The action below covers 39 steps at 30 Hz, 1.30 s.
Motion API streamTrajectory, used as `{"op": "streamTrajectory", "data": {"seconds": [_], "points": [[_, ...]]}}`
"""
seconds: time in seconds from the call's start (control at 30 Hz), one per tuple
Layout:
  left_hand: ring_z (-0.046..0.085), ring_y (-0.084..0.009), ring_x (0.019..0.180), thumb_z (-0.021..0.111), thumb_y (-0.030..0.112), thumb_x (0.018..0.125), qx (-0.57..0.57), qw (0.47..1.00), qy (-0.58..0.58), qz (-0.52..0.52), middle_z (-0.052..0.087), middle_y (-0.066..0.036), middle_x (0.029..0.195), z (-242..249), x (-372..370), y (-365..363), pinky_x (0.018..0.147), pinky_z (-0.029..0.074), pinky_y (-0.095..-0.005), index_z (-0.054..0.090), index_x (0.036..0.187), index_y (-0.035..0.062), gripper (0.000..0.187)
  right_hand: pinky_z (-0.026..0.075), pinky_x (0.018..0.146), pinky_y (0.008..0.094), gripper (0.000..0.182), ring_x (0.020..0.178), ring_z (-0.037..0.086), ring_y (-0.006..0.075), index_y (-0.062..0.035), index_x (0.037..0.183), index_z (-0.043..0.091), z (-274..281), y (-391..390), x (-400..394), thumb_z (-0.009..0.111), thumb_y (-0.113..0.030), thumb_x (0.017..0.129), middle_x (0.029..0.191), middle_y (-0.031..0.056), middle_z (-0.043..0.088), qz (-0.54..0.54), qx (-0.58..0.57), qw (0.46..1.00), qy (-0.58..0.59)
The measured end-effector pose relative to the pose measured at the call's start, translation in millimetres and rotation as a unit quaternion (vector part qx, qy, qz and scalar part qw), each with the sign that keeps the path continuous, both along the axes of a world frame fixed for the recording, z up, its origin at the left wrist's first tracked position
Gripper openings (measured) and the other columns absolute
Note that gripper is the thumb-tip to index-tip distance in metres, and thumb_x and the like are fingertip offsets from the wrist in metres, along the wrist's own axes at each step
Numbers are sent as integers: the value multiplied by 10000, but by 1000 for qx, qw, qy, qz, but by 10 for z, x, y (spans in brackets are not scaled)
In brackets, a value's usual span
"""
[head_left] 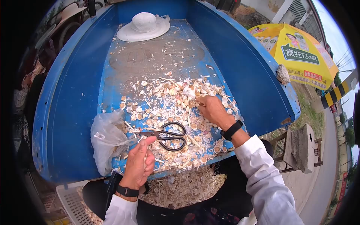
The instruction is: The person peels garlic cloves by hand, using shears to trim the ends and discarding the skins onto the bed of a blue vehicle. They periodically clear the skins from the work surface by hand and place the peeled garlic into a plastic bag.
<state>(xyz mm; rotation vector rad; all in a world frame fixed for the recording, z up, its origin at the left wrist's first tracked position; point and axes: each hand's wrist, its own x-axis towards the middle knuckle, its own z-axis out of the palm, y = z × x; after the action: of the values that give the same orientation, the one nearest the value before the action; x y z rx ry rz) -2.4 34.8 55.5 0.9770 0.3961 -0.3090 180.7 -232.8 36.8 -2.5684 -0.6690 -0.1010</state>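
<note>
My right hand reaches into a heap of garlic cloves, its fingertips bent together among them; what they pinch is hidden. Nearer to me, my left hand is half curled with the thumb up, and a small pale bit shows between its fingers, too small to name. Black-handled scissors lie on the garlic skins just beyond the left hand, blades pointing left. To the left of them sits a crumpled clear plastic bag. Loose skins and stem ends cover the near part of the blue cart bed.
Blue side walls rise on both sides of the bed. A white hat lies at the far end. Below the near edge is a mass of garlic scraps, with a white plastic crate at left. A yellow umbrella stands outside.
</note>
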Motion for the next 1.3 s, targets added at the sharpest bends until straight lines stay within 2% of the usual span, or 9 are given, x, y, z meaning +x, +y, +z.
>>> {"op": "streamTrajectory", "data": {"seconds": [0.17,0.27,0.37,0.7,0.83,0.9,1.1,1.17,1.3], "points": [[398,-46,463,436,393,1022,-133,991,-6,19,469,18,637,-106,-1,99,337,271,-176,550,1229,12,448,511,669,413,143,698,642,340,9,901,659,-239,-2,179,652,-66,779,771,202,665,-9,-119,990,-68],[482,-80,534,399,406,1027,-259,966,10,20,552,-32,731,-199,0,46,351,303,-180,575,1181,0,468,494,577,280,108,628,581,111,-9,854,604,-43,-82,-2,642,-107,826,757,40,642,-59,172,953,244],[544,-113,611,377,408,1026,-254,966,37,23,599,-74,820,-327,33,-121,371,331,-182,580,1161,-17,490,494,590,259,137,655,597,107,-42,938,582,169,55,-385,654,-122,854,826,48,657,-34,375,826,419],[516,-102,606,444,329,1014,-263,964,37,-9,574,-56,826,-395,-29,-204,363,322,-170,589,1033,27,335,480,572,224,206,637,591,85,-37,1095,572,339,696,-1105,623,-128,918,806,48,652,59,469,720,507],[511,-93,599,459,327,1017,-264,965,6,6,570,-34,831,-265,-30,-252,384,319,-174,585,1067,24,333,454,528,238,192,600,568,77,-30,1071,623,328,834,-1203,612,-170,940,723,48,655,67,402,814,415],[506,-87,600,468,316,1016,-253,967,-13,8,569,-34,842,-304,-51,-262,387,315,-171,584,1067,26,317,471,538,259,176,603,599,115,-15,994,657,253,927,-1238,605,-174,937,736,73,672,86,270,933,221],[494,-59,605,520,261,1002,-217,976,-10,32,565,-35,840,-246,-45,-223,397,306,-160,575,1052,25,247,516,685,367,242,771,667,325,11,1093,662,214,683,-636,613,-120,895,893,220,678,-8,211,969,128],[490,-53,601,530,248,997,-216,976,-14,19,566,-36,832,-231,-49,-234,400,306,-157,574,1051,24,234,501,657,367,187,716,644,296,-1,1024,669,-24,442,-157,623,-118,885,848,161,669,11,93,994,-62],[502,-58,592,522,242,995,-217,976,-34,-2,591,-58,846,-211,-51,-226,389,290,-156,571,1063,19,237,493,676,412,118,734,620,356,-6,915,655,-116,424,201,635,-65,815,826,160,643,-6,-67,996,-59]]}}
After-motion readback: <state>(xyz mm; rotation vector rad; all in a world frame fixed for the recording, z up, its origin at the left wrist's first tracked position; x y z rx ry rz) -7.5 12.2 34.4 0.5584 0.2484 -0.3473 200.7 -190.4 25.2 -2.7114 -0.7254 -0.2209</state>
